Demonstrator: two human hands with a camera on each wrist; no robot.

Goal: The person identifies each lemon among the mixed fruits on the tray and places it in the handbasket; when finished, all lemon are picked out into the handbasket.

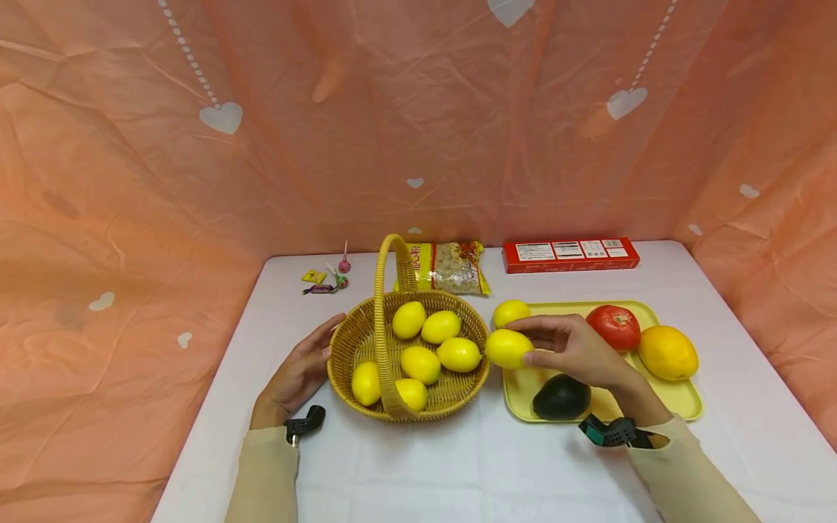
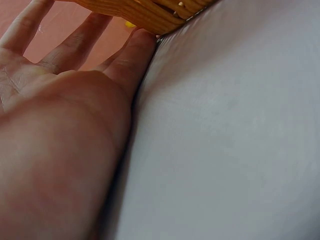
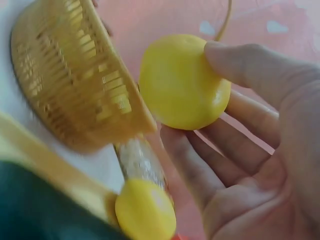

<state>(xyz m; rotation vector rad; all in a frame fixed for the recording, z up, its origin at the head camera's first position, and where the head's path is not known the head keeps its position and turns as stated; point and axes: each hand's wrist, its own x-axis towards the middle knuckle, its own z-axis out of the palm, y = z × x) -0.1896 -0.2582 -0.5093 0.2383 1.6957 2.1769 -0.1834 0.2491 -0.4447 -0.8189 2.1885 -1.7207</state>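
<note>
My right hand [image 1: 575, 350] pinches a lemon [image 1: 508, 349] between thumb and fingers, right at the basket's right rim; the right wrist view shows the same lemon [image 3: 182, 82] beside the wicker wall. The wicker basket [image 1: 345, 356], with its arched handle [image 1: 380, 319], contains several lemons [image 1: 421, 365]. At its left side my left hand [image 1: 299, 374] rests with loosely bent fingers against the outer wall. In the left wrist view, the fingertips of that hand [image 2: 65, 105] meet the basket's underside edge [image 2: 145, 17] close to the tabletop.
Right of the basket, a yellow tray [image 1: 523, 412] carries a lemon [image 1: 511, 313], a red tomato-like fruit [image 1: 613, 327], a yellow-orange fruit [image 1: 668, 352] and a dark green avocado [image 1: 561, 397]. Behind are a food packet [image 1: 451, 267], a red box [image 1: 570, 256], and lollipops [image 1: 344, 263] with wrapped candies [image 1: 319, 289].
</note>
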